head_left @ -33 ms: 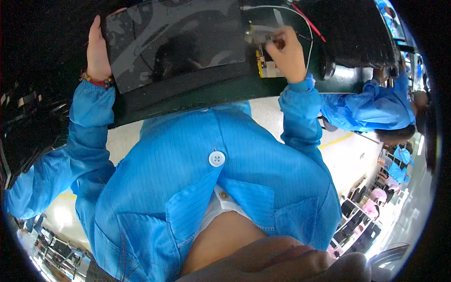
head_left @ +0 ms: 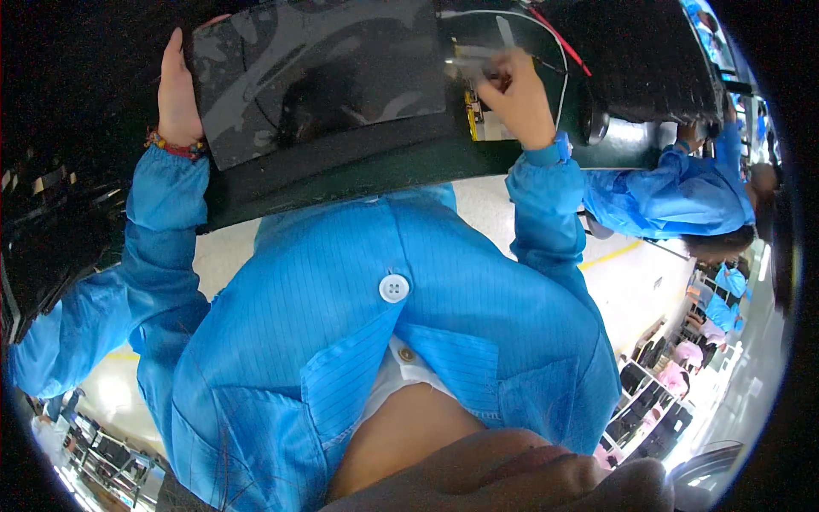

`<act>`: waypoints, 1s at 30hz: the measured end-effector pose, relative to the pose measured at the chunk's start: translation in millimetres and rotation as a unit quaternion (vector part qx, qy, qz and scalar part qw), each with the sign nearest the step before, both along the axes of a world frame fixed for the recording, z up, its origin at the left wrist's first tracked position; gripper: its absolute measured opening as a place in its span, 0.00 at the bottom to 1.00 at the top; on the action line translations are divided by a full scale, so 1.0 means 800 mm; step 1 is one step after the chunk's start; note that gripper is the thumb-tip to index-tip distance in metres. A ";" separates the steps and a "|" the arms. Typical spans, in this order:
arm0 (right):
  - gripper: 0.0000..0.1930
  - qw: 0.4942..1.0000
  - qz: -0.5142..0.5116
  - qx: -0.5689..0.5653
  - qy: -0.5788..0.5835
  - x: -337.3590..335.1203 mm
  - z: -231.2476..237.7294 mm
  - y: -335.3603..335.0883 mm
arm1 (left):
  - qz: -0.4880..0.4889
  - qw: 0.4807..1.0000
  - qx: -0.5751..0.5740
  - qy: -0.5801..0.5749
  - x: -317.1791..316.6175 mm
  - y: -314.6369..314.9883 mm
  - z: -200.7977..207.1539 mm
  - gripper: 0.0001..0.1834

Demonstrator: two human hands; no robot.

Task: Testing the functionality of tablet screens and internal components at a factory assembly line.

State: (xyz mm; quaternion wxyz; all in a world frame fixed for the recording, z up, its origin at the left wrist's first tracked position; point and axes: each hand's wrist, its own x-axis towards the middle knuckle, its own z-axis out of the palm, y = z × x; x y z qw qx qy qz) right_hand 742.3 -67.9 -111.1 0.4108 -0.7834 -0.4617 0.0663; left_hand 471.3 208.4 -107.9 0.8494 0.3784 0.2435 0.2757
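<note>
A flat dark panel (head_left: 324,94) with a glossy, film-like face is tilted up on the dark green table (head_left: 341,175). My left hand (head_left: 181,107) grips its left edge, part of the fingers hidden behind it. To the panel's right, my right hand (head_left: 525,98) is closed in a pinch on a thin silvery piece (head_left: 469,61), smeared by motion, so its kind is unclear. Under that hand lies a small circuit board (head_left: 474,115) with yellow edges and a pale section, partly covered by my fingers.
A white cable (head_left: 563,85) curves around the board's far and right sides, near a red wire (head_left: 567,47). Right of it stand a black object (head_left: 648,68) and a co-worker in blue (head_left: 674,196). Dark stacked items (head_left: 55,196) fill the left side.
My right hand has shifted slightly, and the silvery piece in it lies at a different angle. My left hand and the panel have stayed in place.
</note>
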 end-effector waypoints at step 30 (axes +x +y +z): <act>0.30 0.961 -0.062 0.015 -0.270 0.003 0.042 0.014 | 0.061 0.986 -0.103 0.120 -0.005 -0.030 0.023 0.28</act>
